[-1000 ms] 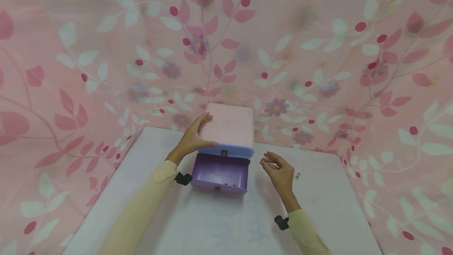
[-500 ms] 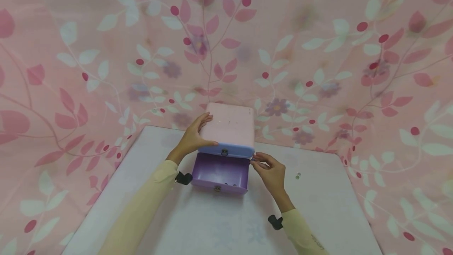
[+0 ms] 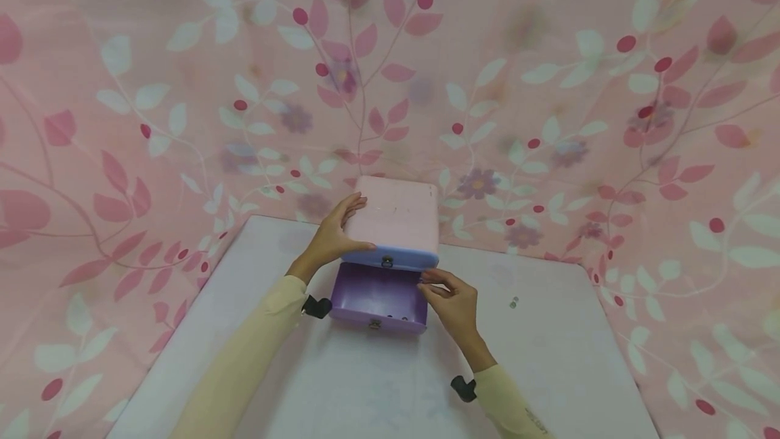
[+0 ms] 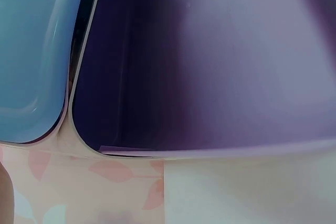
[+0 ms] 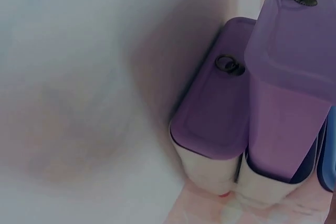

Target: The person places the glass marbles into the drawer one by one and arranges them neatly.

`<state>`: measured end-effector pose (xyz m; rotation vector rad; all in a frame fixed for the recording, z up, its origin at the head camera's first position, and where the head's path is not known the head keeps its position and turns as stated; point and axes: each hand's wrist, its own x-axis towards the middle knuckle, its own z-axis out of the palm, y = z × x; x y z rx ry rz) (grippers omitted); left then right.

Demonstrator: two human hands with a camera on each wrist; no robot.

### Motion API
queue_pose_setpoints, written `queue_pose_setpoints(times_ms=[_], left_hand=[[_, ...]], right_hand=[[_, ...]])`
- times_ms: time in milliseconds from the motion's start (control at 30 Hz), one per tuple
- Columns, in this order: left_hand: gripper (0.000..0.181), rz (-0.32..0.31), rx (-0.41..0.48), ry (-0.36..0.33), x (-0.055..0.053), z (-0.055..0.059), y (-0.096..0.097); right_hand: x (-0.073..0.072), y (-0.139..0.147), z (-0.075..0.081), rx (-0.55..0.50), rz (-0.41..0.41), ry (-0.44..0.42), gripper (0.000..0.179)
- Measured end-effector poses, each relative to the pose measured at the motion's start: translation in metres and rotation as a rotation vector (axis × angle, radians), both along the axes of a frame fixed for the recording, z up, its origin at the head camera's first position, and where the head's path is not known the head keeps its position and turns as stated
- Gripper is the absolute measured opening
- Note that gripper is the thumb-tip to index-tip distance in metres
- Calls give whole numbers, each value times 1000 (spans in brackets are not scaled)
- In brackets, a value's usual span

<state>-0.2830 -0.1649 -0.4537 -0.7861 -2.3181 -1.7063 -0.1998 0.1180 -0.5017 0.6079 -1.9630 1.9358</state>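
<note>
A small drawer chest (image 3: 396, 212) with a pink top and a blue upper front stands at the back of the table. Below the blue front, its purple drawer (image 3: 378, 293) is pulled out; two small round things (image 3: 397, 318) lie near its front wall. My left hand (image 3: 329, 239) rests spread on the chest's left side, thumb along the top front edge. My right hand (image 3: 453, 303) is at the drawer's rear right corner, thumb and fingers pinching a small marble-like thing, mostly hidden by the fingertips. Neither hand's grip shows clearly in the wrist views.
Two small greenish marbles (image 3: 514, 302) lie on the white tabletop (image 3: 548, 358) to the right. In the right wrist view, another purple drawer (image 5: 215, 103) with a ring pull stays closed beneath the pulled-out one. A flowered pink cloth (image 3: 518, 120) hangs behind the table.
My right hand has moved left, from beside the chest to the rear right corner of the purple drawer. My left hand has stayed on the chest.
</note>
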Motion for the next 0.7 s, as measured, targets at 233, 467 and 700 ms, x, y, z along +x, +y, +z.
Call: queue_pose_setpoints(times_ms=[233,467,700], left_hand=[[109,2,3,3,1,1,1],[109,8,-2,8,0,1,0],[109,-2,17,7,-3,0,0]], right_hand=[[-4,-12,-4,56,52,-7,32],[-16,-18,-30,213,76,-18,35],[-19,-21,-35,367,99,-27,35]])
